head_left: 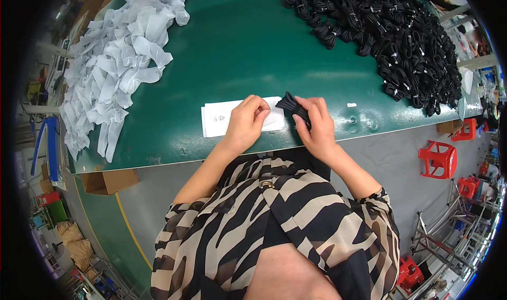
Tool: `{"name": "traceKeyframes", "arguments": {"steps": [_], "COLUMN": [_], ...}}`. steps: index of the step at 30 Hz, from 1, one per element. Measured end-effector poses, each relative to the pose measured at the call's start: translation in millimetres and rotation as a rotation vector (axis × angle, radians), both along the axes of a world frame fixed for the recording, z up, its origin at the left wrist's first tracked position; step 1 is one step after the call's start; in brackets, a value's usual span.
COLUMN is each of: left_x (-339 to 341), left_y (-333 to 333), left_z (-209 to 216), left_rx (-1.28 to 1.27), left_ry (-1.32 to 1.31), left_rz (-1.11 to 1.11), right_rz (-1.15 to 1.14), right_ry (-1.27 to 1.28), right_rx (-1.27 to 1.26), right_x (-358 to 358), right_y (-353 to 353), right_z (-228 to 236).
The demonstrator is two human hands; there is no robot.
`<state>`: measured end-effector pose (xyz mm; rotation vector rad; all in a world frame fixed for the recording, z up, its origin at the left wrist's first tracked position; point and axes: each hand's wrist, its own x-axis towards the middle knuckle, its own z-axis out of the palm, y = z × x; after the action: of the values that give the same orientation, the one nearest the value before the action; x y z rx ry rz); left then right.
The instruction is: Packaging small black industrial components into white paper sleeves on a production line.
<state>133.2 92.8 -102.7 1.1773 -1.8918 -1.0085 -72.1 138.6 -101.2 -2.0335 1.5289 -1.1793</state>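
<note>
Closest in, a zebra-striped blouse (274, 220) fills the bottom of the view, both forearms reaching up from it to the near edge of the green table (237, 51).

Out at the table's left edge, there's a big heap of white plastic bags (113, 57), running from the far left corner down toward the near edge. A cardboard box (108, 181) pokes out below the near left corner.

Moving in, a short stack of flat white bags (216, 119) lies by the near edge, and the left hand (245, 123) is curled down on top of it, fingers pinching at the top bag's open end. Right beside it, the right hand (317, 125) is clamped around a coiled black cable (291, 105), the bundle's end touching the bag's mouth. Whether it is partly inside I can't tell.

Over in the far right corner, a huge mound of black cable bundles (391, 35) waits, and red plastic stools (438, 160) stand on the floor past the right edge.

My read: one cable is just going in, no filled bags are in view, and that mound says most of the work is left.
</note>
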Motion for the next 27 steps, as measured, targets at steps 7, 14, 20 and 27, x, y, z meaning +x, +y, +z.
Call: {"name": "traceKeyframes", "arguments": {"steps": [7,14,20,27], "left_x": [-0.5,-1.3,-0.8,12.8], "left_y": [-2.6,-4.3,-10.3,-24.9], "left_z": [-5.0,11.0,16.8,35.4], "left_rx": [-0.016,-0.365,-0.353,0.018], "left_ry": [0.163,0.058,0.059,0.395], "left_rz": [0.024,-0.190,-0.135,-0.091], "right_rz": [0.079,0.127,0.183,0.284], "right_ry": [0.238,-0.230,-0.260,-0.282], "right_rx": [-0.133,0.311,0.086,-0.217], "right_x": [-1.3,-7.0,0.5,7.9], "right_y": [7.9,5.7,-0.6,-29.1], "right_z": [-2.4,-13.7,6.1,29.5]}}
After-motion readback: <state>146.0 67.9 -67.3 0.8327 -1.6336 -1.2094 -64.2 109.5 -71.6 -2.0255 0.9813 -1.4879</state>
